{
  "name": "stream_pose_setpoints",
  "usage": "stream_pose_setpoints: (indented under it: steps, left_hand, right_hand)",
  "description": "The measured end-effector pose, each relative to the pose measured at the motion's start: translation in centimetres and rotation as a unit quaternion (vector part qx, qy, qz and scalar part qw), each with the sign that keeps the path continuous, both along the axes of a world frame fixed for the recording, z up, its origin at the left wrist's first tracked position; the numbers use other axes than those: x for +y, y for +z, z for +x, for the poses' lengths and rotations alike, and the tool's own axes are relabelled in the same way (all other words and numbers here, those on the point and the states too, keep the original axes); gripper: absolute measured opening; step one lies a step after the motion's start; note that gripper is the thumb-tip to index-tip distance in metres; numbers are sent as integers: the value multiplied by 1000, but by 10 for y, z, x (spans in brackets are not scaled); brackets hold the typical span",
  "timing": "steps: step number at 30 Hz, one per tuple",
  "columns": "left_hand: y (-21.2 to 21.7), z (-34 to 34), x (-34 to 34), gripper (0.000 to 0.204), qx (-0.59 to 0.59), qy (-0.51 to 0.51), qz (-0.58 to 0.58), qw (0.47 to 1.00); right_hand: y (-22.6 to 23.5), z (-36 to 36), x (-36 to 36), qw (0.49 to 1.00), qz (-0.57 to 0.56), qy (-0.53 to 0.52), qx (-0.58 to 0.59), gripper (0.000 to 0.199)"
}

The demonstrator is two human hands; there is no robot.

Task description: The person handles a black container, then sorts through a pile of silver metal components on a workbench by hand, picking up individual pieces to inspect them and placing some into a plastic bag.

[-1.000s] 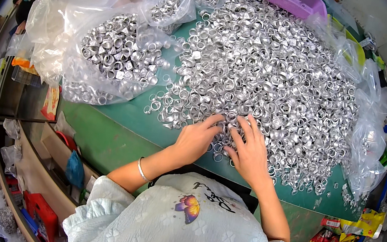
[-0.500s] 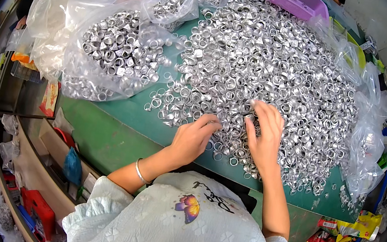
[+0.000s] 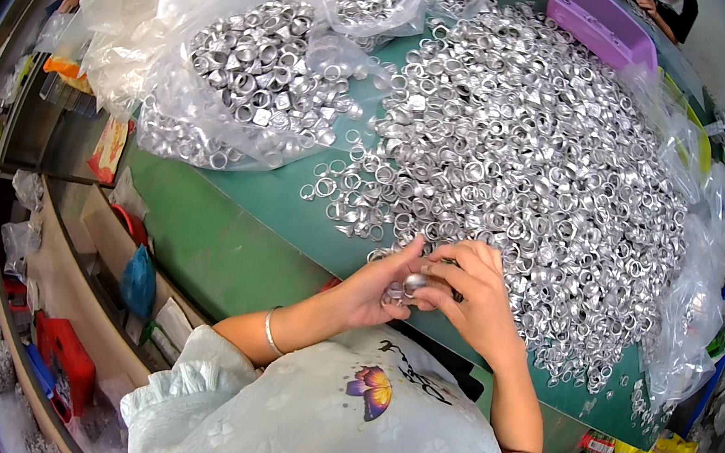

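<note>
Close together at the table's near edge, my hands meet over a few silver rings. My left hand [image 3: 357, 295] is cupped, with small rings [image 3: 394, 294] lying in its fingers and palm. A shiny ring [image 3: 415, 282] sits between the two hands, pinched by the fingertips of my right hand [image 3: 480, 302]; the fingers partly cover it. Just beyond them spreads a large pile of silver metal rings [image 3: 538, 178] on the green table mat [image 3: 241, 194]. A clear plastic bag [image 3: 163, 89] to the left holds many more rings.
A purple plastic basket [image 3: 602, 28] stands behind the pile, with another person's hands [image 3: 647, 5] beyond it. Crumpled clear plastic [image 3: 698, 305] borders the pile's right side. Smaller bags of rings [image 3: 372, 8] lie at the back. An open drawer [image 3: 117, 270] is at my left.
Both hands have drawn back from the pile toward my body and come together. Rings now show in my left hand and at my right fingertips. The view has shifted slightly.
</note>
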State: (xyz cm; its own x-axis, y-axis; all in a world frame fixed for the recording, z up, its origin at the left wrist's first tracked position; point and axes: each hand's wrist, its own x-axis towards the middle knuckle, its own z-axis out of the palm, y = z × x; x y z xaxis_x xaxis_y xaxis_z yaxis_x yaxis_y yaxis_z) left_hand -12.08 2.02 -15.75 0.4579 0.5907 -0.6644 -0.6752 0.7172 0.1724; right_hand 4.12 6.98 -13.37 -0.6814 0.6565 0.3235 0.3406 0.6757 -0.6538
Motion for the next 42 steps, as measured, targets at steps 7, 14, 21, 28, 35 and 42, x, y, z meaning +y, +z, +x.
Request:
stream_pose_setpoints:
  steps: [7, 14, 21, 28, 35, 42]
  left_hand:
    - [-26, -12, -27, 25, 48, -23, 180, 982]
    - [-28, -51, -31, 19, 486, 76, 305, 816]
    - [-41, -76, -34, 24, 756, 64, 324, 566]
    - [-47, -78, -28, 27, 792, 24, 322, 519]
    - [-43, -71, -30, 25, 764, 83, 351, 535]
    - [-43, -59, -25, 27, 727, 62, 394, 559]
  right_hand:
    - [-10, -24, 35, 986, 98, -134, -31, 35]
    - [-28, -15, 20, 967, 120, -115, -195, 37]
    - [-40, 9, -1, 955, 148, -194, -170, 21]
    - [-36, 11, 5, 953, 101, -281, -57, 26]
    - [-27, -23, 10, 951, 117, -158, -237, 43]
    - [-29, 3, -8, 966, 85, -113, -216, 38]
